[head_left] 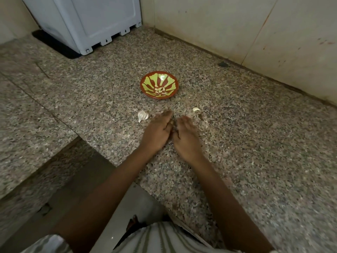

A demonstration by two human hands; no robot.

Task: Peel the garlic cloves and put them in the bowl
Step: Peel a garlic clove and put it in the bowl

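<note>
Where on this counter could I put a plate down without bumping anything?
Bare granite right of the bowl toward the wall, and left of the garlic head up to the appliance. Crowded between bowl, left hand and right hand, with a clove and peels.

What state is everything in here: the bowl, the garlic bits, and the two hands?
bowl: upright on the counter, partly filled.
peeled cloves: lying in the bowl's middle.
garlic bulb: skin on, lying on the counter, untouched.
loose garlic piece: on the counter; peeled or not, unclear.
left hand: beside the right, blurred; grip unclear.
right hand: blurred; grip unclear.
</note>
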